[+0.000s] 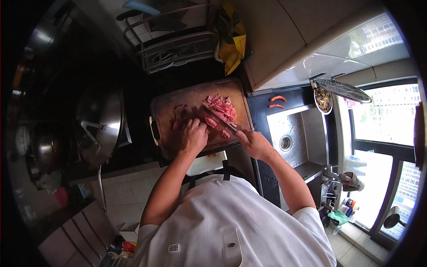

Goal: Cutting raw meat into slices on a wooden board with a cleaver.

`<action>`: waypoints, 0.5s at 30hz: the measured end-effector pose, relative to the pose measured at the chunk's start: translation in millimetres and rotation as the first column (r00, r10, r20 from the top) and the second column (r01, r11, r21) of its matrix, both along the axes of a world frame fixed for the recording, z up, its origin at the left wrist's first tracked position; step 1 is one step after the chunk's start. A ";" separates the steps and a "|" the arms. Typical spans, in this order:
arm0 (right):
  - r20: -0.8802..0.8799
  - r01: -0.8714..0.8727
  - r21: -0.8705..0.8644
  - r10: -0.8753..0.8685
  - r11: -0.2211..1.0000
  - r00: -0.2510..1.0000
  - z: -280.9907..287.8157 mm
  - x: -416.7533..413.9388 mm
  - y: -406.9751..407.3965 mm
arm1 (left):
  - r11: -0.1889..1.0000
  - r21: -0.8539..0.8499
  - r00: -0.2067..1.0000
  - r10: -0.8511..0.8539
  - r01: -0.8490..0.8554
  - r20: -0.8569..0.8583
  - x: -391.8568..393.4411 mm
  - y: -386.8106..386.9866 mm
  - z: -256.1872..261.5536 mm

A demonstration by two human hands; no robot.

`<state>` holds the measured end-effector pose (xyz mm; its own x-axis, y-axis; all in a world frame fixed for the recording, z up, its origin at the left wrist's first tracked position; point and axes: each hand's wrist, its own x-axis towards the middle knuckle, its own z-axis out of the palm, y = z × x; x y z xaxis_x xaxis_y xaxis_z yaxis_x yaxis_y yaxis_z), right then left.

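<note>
My right hand (254, 144) grips the handle of a kitchen knife (220, 119). The blade slants up and left over a wooden-looking cutting board (186, 96). Beyond the blade lies a heap of sliced raw meat (223, 107), and a few loose slices (226, 134) sit on the near side of it. My left hand (195, 135) is to the left of the knife, its fingers bent down onto a darker piece of raw meat (177, 124). Most of that piece is hidden under the hand.
Right of the board are a steel sink (295, 133), two red chillies (277, 98) and a bowl of brownish food (323, 100). A large lidded pan (100, 126) stands at left, its long handle jutting toward me. A metal rack (176, 50) and yellow bag (235, 53) are behind.
</note>
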<state>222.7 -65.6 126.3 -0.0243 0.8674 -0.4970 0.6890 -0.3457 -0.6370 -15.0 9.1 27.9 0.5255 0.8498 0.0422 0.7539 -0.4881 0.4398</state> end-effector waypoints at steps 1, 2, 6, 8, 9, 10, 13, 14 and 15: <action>0.026 -0.046 -0.042 0.047 0.998 0.999 -4.6 0.6 -1.0 | 1.000 0.002 1.000 -0.010 0.010 -0.004 -0.3 -1.5 0.1; 0.022 -0.037 -0.040 0.038 0.999 0.999 -8.7 0.5 -1.9 | 1.000 0.014 1.000 -0.001 0.000 0.022 -0.6 -3.6 0.4; 0.081 -0.061 -0.092 0.069 0.994 0.994 -8.7 -3.3 0.9 | 0.997 0.054 0.998 -0.061 0.061 -0.010 4.0 -4.4 11.5; 0.082 -0.052 -0.112 0.061 0.992 0.995 -6.8 -5.7 3.5 | 0.998 0.031 0.998 -0.058 0.059 -0.014 4.5 -1.7 12.5; 0.100 -0.011 -0.082 0.019 0.997 0.995 -7.0 -7.4 4.3 | 0.998 0.006 0.998 -0.057 0.058 -0.017 4.4 -0.6 12.8; 0.117 0.030 -0.052 -0.024 0.998 0.993 -7.0 -8.6 5.0 | 0.998 0.007 0.998 -0.058 0.058 -0.017 2.6 -1.3 11.8; 0.099 0.058 -0.043 -0.053 0.997 0.994 3.7 -11.7 8.2 | 1.000 0.003 1.000 -0.023 0.023 0.003 -8.2 -7.3 4.2; 0.097 0.057 -0.043 -0.053 0.997 0.994 1.9 -11.7 7.7 | 1.000 0.022 1.000 0.006 -0.007 0.022 -11.5 -9.1 1.5; 0.053 0.064 -0.023 -0.063 0.998 0.997 -1.3 -10.0 6.2 | 0.999 0.040 0.999 0.034 -0.036 0.043 -12.4 -9.8 1.9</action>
